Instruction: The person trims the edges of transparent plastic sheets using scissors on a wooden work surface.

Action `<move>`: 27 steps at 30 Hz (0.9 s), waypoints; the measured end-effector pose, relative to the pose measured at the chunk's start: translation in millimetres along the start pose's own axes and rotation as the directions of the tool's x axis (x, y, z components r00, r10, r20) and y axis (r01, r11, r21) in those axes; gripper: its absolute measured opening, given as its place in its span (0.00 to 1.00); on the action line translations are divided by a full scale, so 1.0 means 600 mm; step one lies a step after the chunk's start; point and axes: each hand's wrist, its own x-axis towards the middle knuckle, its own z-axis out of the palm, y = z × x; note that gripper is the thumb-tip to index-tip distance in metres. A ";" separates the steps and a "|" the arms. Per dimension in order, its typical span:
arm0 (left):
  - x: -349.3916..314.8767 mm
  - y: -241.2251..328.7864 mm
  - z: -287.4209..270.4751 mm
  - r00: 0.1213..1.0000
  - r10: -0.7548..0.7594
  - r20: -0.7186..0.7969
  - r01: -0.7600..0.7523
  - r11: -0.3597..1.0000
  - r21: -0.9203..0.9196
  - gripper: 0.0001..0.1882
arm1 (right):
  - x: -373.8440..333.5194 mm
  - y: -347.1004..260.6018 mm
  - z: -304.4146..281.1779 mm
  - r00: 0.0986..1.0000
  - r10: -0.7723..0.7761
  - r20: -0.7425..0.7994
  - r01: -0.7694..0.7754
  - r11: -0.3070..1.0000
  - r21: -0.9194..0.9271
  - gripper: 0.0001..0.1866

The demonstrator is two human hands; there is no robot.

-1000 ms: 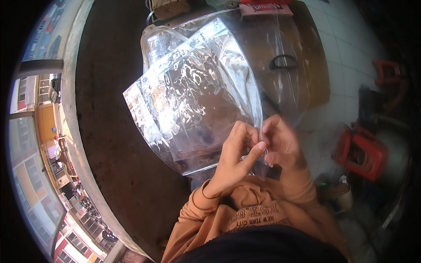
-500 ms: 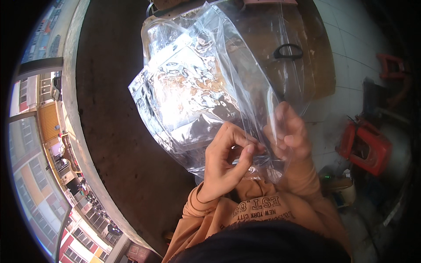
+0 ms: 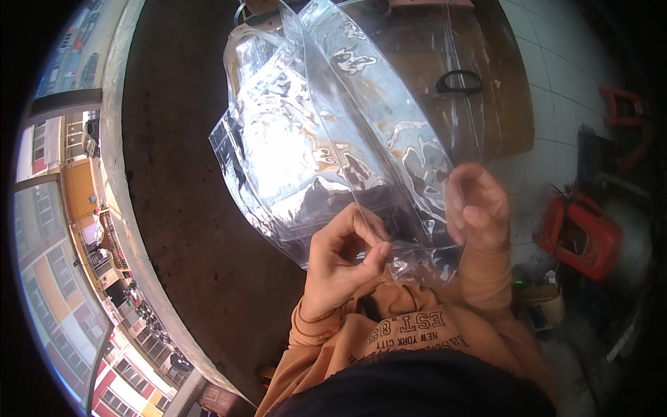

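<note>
A large piece of clear, shiny plastic sheeting [image 3: 278, 153] spreads in front of me in folded layers, glaring white on its left part. Whether it is a bag or loose sheets, I cannot tell. My left hand [image 3: 344, 260] pinches an edge of it between thumb and forefinger, near my body. To the right, my right hand [image 3: 479, 208] has curled fingers closed at the right edge of the plastic, with part of the fingers seen through it. Beyond, a black loop-shaped handle [image 3: 458, 82] lies on the brown table [image 3: 511, 104].
Red plastic stools [image 3: 583, 233] stand at the right on a tiled floor [image 3: 552, 104]. A pale container [image 3: 545, 306] is at the lower right. To the left runs a dark brown surface [image 3: 167, 174] bordered by a pale ledge [image 3: 135, 243], with buildings outside.
My hands have drawn apart, left hand leftward and right hand slightly rightward. The plastic between them has opened out wider, its upper layer turning toward the left.
</note>
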 end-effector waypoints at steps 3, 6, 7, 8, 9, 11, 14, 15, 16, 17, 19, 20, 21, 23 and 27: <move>0.001 -0.002 0.003 0.999 -0.025 0.034 0.026 0.999 -0.021 0.05 | 0.000 -0.002 0.002 1.000 0.005 -0.012 -0.005 1.000 -0.009 0.22; 0.003 -0.011 0.002 0.996 -0.039 0.074 0.044 0.997 -0.070 0.05 | 0.000 0.000 -0.003 1.000 -0.011 0.002 0.011 1.000 -0.024 0.22; 0.003 -0.013 0.001 0.996 -0.033 0.085 0.040 0.996 -0.084 0.06 | 0.000 -0.001 -0.003 1.000 -0.009 0.000 0.009 1.000 -0.027 0.21; 0.004 -0.014 -0.001 0.995 -0.027 0.096 0.036 0.995 -0.098 0.06 | -0.001 -0.001 -0.003 1.000 -0.006 -0.002 0.006 1.000 -0.030 0.21; 0.005 -0.015 -0.002 0.994 -0.020 0.106 0.032 0.993 -0.111 0.07 | -0.001 -0.001 -0.003 1.000 -0.004 -0.004 0.004 0.999 -0.034 0.21; 0.009 -0.016 0.003 0.997 -0.028 0.071 0.041 0.983 -0.181 0.09 | 0.000 0.000 -0.003 0.999 -0.032 -0.009 0.031 0.997 -0.072 0.19; 0.014 -0.017 0.009 0.999 -0.047 0.023 0.051 0.972 -0.231 0.12 | 0.002 0.005 0.008 0.992 -0.051 -0.115 0.008 0.939 -0.345 0.17; 0.016 -0.018 0.012 0.998 -0.055 0.009 0.056 0.969 -0.239 0.13 | 0.003 0.006 0.016 0.984 -0.065 -0.166 -0.020 0.887 -0.462 0.16; 0.018 -0.016 0.015 0.999 -0.030 -0.028 0.022 0.972 -0.234 0.13 | 0.005 0.006 0.023 0.971 -0.211 -0.108 0.055 0.643 -0.764 0.16; 0.022 -0.016 0.021 0.998 -0.005 -0.064 -0.010 0.974 -0.228 0.13 | 0.006 0.006 0.031 0.946 -0.324 0.001 0.103 0.298 -0.949 0.15; 0.033 -0.020 0.026 0.990 0.023 -0.142 -0.046 0.986 -0.160 0.13 | 0.000 0.000 0.051 0.873 -0.442 0.208 0.157 -0.150 -0.976 0.16; 0.038 -0.021 0.028 0.987 0.019 -0.162 -0.042 0.989 -0.144 0.13 | -0.006 -0.010 0.065 0.876 -0.408 0.257 0.244 -0.085 -0.966 0.16; 0.042 -0.021 0.029 0.983 0.014 -0.183 -0.038 0.991 -0.127 0.14 | -0.011 -0.021 0.081 0.874 -0.377 0.307 0.326 -0.014 -0.945 0.17; 0.048 -0.023 0.032 0.983 0.029 -0.181 -0.053 0.991 -0.127 0.16 | -0.018 -0.020 0.098 0.856 -0.338 0.391 0.412 -0.012 -0.911 0.20; 0.053 -0.015 0.041 0.984 0.047 -0.174 -0.064 0.994 -0.093 0.16 | -0.015 0.023 0.075 0.806 -0.411 0.425 0.424 -0.099 -0.900 0.16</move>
